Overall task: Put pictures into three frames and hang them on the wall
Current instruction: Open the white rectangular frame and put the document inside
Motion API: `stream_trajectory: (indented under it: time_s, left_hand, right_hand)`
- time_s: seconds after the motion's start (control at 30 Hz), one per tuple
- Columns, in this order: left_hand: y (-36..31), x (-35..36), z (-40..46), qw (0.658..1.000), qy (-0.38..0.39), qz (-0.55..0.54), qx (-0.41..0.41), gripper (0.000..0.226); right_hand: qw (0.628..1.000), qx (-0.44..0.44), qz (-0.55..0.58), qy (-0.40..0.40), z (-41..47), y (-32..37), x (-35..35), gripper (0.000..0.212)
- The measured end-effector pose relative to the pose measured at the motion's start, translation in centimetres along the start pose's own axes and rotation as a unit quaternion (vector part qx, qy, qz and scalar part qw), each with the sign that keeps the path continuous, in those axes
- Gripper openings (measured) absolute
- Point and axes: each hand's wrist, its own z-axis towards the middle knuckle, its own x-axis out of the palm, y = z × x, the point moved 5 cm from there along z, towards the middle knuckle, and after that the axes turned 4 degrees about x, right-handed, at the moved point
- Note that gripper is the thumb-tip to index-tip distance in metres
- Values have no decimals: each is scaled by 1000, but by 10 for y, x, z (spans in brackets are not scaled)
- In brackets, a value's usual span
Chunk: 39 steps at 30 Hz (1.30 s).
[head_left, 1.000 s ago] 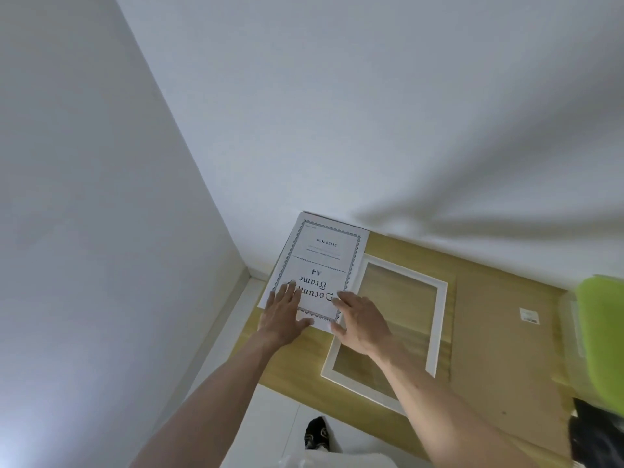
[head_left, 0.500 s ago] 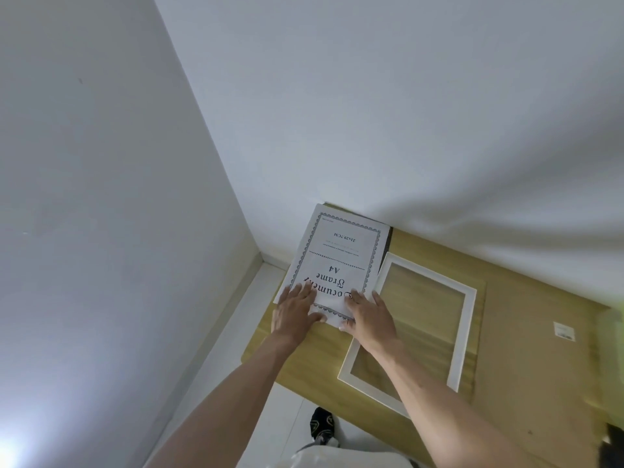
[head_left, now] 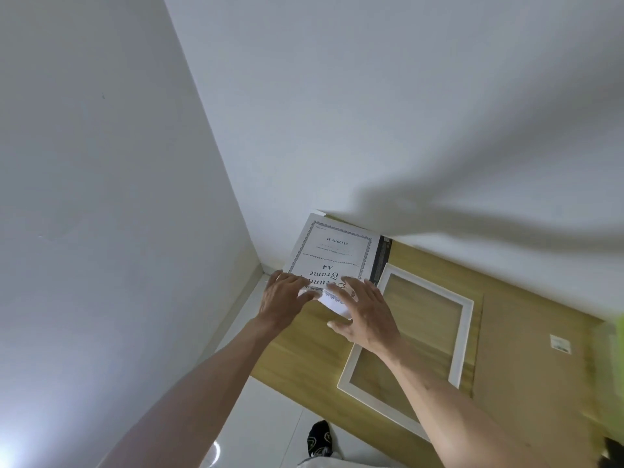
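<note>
Where 2 white walls meet, wooden table, both hands' straight fingers flat on paper insert

Soft, even daylight-toned light is filling the scene, leaving the white walls looking pale grey-blue. A broad, blurry-edged shadow is stretching across the far wall from the right, darkening towards the right edge. A hot glare spot is blooming at the near left corner, and a small reflection is shining on the glossy floor tile. The wide-angle lens is bending the wall corner and the wooden table edge. A yellow-green smear at the right edge is blurring out completely. The printed sheet is reading fairly sharp, though compression is softening fine text.
</note>
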Motion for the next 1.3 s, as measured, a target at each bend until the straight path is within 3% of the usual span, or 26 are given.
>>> stream_trajectory:
  time_s: [0.17, 0.37, 0.53, 0.63, 0.77, 0.87, 0.93, 1.03, 1.13, 1.3]
  left_hand:
    - [-22, -20, 11, 999, -7, 0, 48, 50]
    - [-69, -59, 10, 974, -109, 54, 192, 69]
    - [-109, -90, 9, 949, -177, 72, 251, 28]
    - [-135, -112, 12, 951, -205, 50, 227, 26]
    - [-171, -140, 16, 948, -232, 32, 216, 20]
    - [-191, -159, 16, 953, -243, -29, 181, 19]
    - [-207, -167, 14, 955, -220, -128, 152, 12]
    - [-235, -174, 8, 932, -178, -299, 104, 1]
    - [-258, -176, 2, 903, -169, -390, 68, 8]
    - [-280, -170, -2, 861, -168, -479, 40, 14]
  right_hand:
    - [989, -39, 15, -141, 12, -4, -41, 48]
    - [978, -48, 36, -201, 19, -7, -108, 34]
    - [967, -51, 42, -245, 15, -8, -168, 30]
    - [955, -70, 66, -282, 5, -11, -205, 23]
    - [933, -61, 195, -296, -10, -27, -251, 14]
    - [888, 43, 339, -307, -24, -39, -287, 13]
    - [840, 123, 438, -294, -35, -50, -304, 10]
    - [792, 187, 498, -299, -54, -67, -321, 5]
    - [760, 212, 532, -307, -74, -80, -330, 9]
    - [803, 215, 517, -205, -115, -98, -320, 25]
